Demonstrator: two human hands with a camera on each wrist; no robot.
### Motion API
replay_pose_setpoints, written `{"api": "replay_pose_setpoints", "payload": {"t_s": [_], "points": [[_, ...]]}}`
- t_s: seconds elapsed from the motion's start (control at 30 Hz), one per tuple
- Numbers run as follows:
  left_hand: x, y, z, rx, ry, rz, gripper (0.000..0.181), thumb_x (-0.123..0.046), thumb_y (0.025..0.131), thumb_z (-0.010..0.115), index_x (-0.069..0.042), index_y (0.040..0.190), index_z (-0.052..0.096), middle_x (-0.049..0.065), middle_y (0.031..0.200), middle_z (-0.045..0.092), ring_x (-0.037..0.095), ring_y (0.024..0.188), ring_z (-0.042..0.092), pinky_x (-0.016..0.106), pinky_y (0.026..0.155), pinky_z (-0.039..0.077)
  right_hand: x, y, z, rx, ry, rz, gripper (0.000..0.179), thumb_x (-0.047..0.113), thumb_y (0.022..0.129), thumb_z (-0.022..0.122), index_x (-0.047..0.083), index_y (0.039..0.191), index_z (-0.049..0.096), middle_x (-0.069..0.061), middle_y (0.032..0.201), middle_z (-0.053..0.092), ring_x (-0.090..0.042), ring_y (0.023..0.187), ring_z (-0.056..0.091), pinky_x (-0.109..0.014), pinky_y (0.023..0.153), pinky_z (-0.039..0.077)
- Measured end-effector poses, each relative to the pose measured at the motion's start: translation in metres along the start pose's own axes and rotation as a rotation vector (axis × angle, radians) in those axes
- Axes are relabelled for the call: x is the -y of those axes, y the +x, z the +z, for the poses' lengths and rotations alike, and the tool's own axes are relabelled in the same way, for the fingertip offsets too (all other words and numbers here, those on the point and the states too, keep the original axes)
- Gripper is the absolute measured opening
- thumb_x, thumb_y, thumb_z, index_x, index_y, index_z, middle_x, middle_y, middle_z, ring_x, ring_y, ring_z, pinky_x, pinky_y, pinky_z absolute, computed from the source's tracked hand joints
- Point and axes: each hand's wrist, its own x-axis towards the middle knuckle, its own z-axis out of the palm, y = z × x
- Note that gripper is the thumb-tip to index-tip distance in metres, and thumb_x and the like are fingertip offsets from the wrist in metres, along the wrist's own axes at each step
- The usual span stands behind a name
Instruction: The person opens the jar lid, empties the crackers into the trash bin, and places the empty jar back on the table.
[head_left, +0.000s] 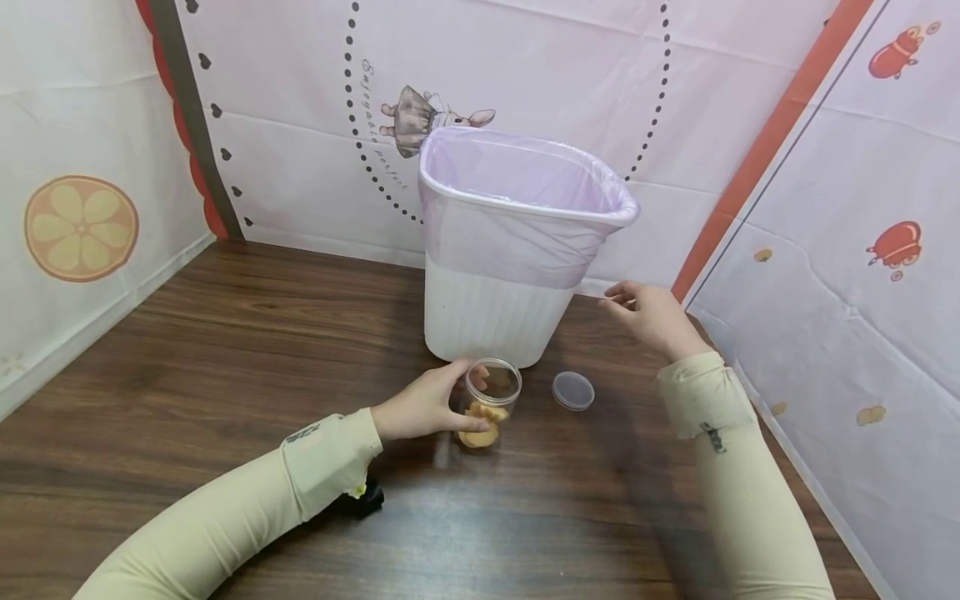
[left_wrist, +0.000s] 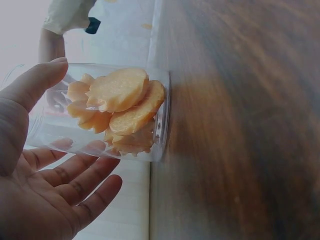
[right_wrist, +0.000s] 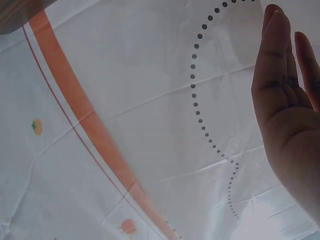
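Observation:
My left hand (head_left: 423,406) holds a clear jar (head_left: 498,392) upright on the wooden table, thumb on the near side and fingers round the far side. The jar's mouth is uncovered. Several pale yellow, wavy-edged slices (left_wrist: 120,90) lie in its lower part, as the left wrist view shows up close. To the right of the jar, a round clear lid (head_left: 573,390) lies flat on the table. Higher up and further right, my right hand (head_left: 651,317) is raised beside the bin with loosely bent fingers and nothing in them.
Just behind the jar stands a white bin (head_left: 487,312) with a thin lilac bag (head_left: 517,246) folded over its rim. Printed cloth walls (head_left: 285,167) border the dark wooden table (head_left: 225,333) at the back and sides. A small black object (head_left: 366,500) sits by my left sleeve.

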Motion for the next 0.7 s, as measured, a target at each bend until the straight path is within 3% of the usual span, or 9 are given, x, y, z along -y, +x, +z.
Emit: {"api": "replay_pose_setpoints", "payload": {"t_s": [0.7], "points": [[-0.003, -0.001, -0.002, -0.008, 0.005, 0.008, 0.063, -0.033, 0.076, 0.082, -0.012, 0.125, 0.05, 0.005, 0.111, 0.063, 0.012, 0.093, 0.059, 0.027, 0.082, 0.048, 0.01, 0.011, -0.031, -0.017, -0.013, 0.046, 0.04, 0.034, 0.098, 0.05, 0.003, 0.121, 0.059, -0.021, 0.119, 0.064, -0.037, 0.107, 0.063, -0.05, 0.087, 0.049]]}}
